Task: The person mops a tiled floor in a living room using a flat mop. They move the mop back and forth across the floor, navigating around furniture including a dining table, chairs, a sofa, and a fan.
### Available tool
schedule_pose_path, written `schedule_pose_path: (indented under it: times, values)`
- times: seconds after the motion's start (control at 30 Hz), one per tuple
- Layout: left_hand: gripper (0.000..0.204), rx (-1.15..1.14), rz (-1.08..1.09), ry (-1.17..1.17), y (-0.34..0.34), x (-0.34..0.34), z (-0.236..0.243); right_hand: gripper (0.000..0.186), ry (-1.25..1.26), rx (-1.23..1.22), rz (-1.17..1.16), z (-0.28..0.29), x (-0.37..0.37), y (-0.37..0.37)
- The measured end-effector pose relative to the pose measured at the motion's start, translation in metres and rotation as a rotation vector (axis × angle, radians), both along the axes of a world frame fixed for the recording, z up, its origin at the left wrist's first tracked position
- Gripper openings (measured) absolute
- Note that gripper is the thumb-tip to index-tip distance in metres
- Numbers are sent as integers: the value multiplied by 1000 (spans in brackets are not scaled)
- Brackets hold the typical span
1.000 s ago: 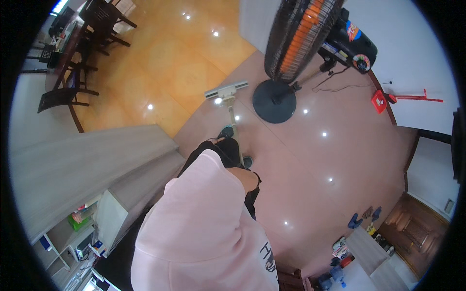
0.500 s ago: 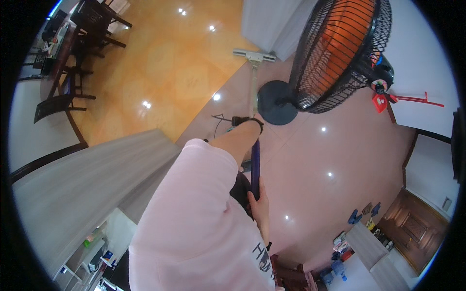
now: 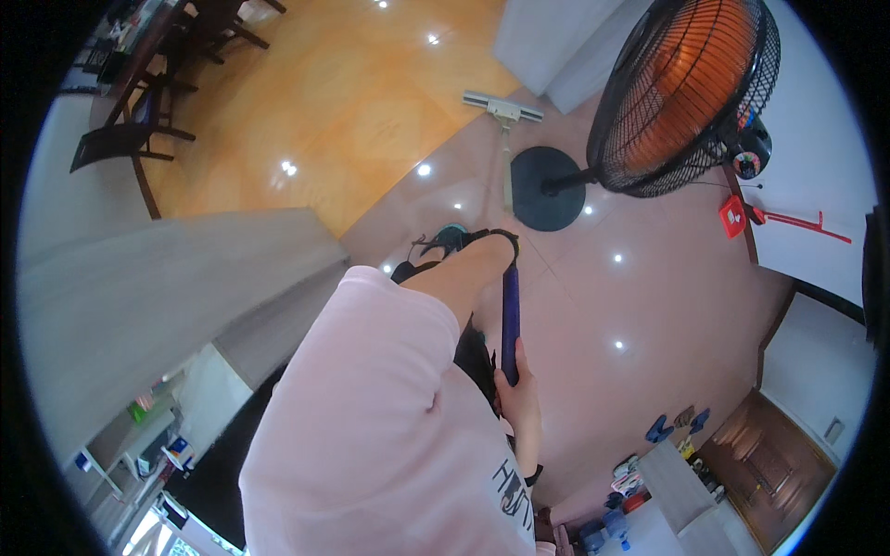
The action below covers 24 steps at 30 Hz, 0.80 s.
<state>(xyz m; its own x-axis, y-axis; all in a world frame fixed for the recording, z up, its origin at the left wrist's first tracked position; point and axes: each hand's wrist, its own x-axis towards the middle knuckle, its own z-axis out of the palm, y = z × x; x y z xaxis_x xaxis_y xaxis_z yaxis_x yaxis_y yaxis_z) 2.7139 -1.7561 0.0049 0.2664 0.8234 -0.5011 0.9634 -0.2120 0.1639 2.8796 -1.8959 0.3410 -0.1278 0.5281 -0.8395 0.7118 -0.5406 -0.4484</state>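
One mop [image 3: 511, 320] stands slantwise down the middle of my view, its purple grip near the body and its pale pole running away toward the upper edge. I have the right hand [image 3: 523, 394] closed around the lower end of that purple grip, fingers wrapped and no gap showing. The left forearm [image 3: 454, 278] reaches across to the grip's upper end, a dark band [image 3: 514, 248] at its wrist; the left hand is hidden from me beneath that wrist, so I cannot tell how tightly it is closed or on what. Far along the pole, the wide flat head [image 3: 503, 108] lies across the border of the yellow floor [image 3: 278, 120] and the pinkish floor [image 3: 593, 296]. Just right of the pole I see the round black base of the fan [image 3: 686, 93], whose orange blades show through a black cage. A dark shoe [image 3: 452, 235] sits left of the pole. Farther out, a red dustpan [image 3: 732, 217] is by the right wall, blue slippers [image 3: 660, 428] lie near a brown door [image 3: 756, 463], and dark chairs [image 3: 120, 146] stand upper left.
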Motion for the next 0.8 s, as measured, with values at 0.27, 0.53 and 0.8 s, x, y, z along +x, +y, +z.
schedule_pose_path:
  times: [0.27,0.53,0.8]
  values:
    - [28,-157,-202,35,-100,142,-7,64,47,166,289,3,143,-99]
    - [30,-516,-652,-21,-245,325,25,59,44,148,266,45,309,-221]
    - [30,-837,-943,-203,-328,424,61,56,-133,12,175,177,377,-271]
